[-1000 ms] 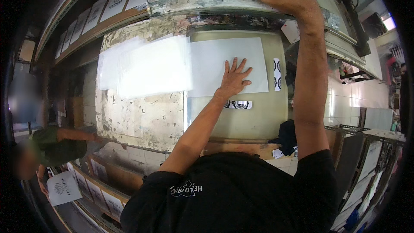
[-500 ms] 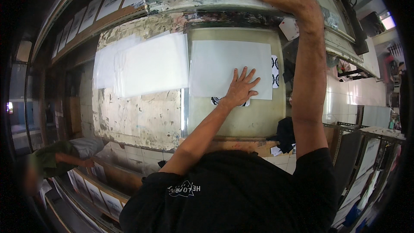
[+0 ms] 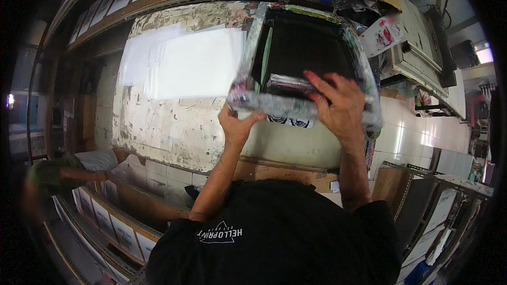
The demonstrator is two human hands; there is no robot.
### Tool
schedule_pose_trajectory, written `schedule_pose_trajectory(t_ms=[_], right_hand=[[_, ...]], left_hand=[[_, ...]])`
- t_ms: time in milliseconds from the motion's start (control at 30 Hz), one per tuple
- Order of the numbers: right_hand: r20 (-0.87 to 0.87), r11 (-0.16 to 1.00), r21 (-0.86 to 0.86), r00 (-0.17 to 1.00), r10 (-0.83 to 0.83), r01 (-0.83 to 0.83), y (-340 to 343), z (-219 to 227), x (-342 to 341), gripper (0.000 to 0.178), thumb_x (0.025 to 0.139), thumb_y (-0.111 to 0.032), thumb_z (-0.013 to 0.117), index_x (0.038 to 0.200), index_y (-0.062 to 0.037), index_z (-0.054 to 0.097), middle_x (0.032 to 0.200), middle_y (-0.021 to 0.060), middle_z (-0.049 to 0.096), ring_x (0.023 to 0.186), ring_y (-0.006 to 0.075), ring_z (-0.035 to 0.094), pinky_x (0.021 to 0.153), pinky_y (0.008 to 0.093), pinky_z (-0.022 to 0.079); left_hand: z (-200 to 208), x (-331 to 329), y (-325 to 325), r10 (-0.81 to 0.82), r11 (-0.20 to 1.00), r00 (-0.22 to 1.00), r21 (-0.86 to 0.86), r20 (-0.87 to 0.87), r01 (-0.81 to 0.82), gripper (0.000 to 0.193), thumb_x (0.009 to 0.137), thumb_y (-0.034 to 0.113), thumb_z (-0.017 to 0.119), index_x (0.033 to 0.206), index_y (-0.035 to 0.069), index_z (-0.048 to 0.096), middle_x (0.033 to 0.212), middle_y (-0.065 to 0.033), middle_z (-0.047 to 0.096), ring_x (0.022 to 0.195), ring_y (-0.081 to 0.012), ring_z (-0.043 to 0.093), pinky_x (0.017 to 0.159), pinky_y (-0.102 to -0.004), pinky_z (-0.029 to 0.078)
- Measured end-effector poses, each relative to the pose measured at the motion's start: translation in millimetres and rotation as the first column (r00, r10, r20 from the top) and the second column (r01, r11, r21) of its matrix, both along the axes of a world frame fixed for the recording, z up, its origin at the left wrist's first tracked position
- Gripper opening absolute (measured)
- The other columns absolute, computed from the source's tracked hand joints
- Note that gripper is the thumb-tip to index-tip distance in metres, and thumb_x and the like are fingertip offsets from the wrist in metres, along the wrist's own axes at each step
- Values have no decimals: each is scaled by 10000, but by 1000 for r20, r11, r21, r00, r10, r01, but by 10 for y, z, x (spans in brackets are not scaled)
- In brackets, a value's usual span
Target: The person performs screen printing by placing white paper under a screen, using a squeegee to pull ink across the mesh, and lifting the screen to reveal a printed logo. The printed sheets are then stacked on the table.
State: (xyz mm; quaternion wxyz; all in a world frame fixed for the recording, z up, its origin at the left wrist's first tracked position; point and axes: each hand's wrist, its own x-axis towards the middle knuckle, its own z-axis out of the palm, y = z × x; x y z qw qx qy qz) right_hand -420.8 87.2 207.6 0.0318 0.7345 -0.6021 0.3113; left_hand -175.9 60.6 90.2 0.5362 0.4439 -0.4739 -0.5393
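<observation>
A paint-smeared screen printing frame [image 3: 296, 101] with a dark mesh [image 3: 306, 45] lies over the pale printing bed [image 3: 285, 145]. My left hand [image 3: 236, 125] grips its near left corner, thumb stretched along the near edge and the other fingers partly hidden. Inside the frame, near its front side, rests a squeegee [image 3: 290, 83]. My right hand [image 3: 340, 103], red ink on its fingertips, reaches over the near edge with fingers apart at the squeegee's right end; firm contact cannot be made out. Part of a sheet with round black prints [image 3: 290, 121] shows beneath the frame.
White sheets [image 3: 198, 63] lie stacked on the stained table [image 3: 169, 134] at left. Shelves with printed boxes [image 3: 121, 0] stand at far left, and a rack [image 3: 438, 200] at near right. Another person's arm [image 3: 79, 174] shows at lower left. An ink-spotted sheet [image 3: 381, 36] hangs beyond the frame.
The raised frame has come down over the bed, covering the white sheet there. My left hand has left that sheet for the frame's corner; my right hand has moved nearer, to the squeegee.
</observation>
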Motion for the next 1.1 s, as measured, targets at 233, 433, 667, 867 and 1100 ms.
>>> schedule_pose_trajectory(t_ms=[233, 433, 667, 867, 1100], right_hand=[[35, 923, 386, 999, 1, -14, 111, -1298, 161, 624, 735, -212, 795, 1332, -237, 613, 1045, 129, 662, 946, 312, 632, 886, 452, 433], [-125, 884, 456, 991, -52, 104, -119, -1651, 113, 811, 643, -159, 813, 1401, -244, 536, 1275, 159, 553, 1215, 335, 483, 979, 604, 329], [-153, 951, 262, 980, -126, 164, -1570, -1800, -622, 791, 668, -180, 798, 1411, -255, 536, 1310, 161, 557, 1246, 359, 478, 995, 630, 319], [-98, 967, 253, 995, -13, 37, -2358, -1686, -1059, 649, 752, -196, 773, 1372, -259, 592, 1213, 147, 657, 1170, 329, 570, 962, 537, 364], [-146, 998, 61, 989, 31, -22, -1832, -1717, -893, 502, 780, -137, 703, 1263, -268, 668, 991, 205, 689, 839, 403, 663, 714, 480, 518]], left_hand=[[-954, 295, 246, 203, 922, 740, -380, 641, 76, 913, 416, 234, 960, 1231, -9, 627, 1478, -183, 453, 1325, -375, 414, 1104, -497, 336], [-1104, 358, 292, 238, 926, 640, -370, 731, 78, 900, 401, 323, 947, 1177, -24, 654, 1491, -177, 447, 1323, -403, 388, 1085, -521, 315], [-1063, 368, 297, 205, 935, 667, -345, 717, 84, 915, 397, 311, 948, 1204, -9, 657, 1497, -176, 443, 1300, -395, 402, 1078, -516, 321], [-1013, 371, 319, 203, 938, 696, -341, 689, 65, 933, 428, 321, 945, 1257, 23, 638, 1486, -169, 453, 1306, -390, 398, 1077, -526, 311], [-835, 365, 348, 189, 940, 680, -330, 708, 82, 905, 541, 435, 907, 1305, 46, 618, 1219, -125, 603, 1221, -322, 487, 1027, -460, 273]])
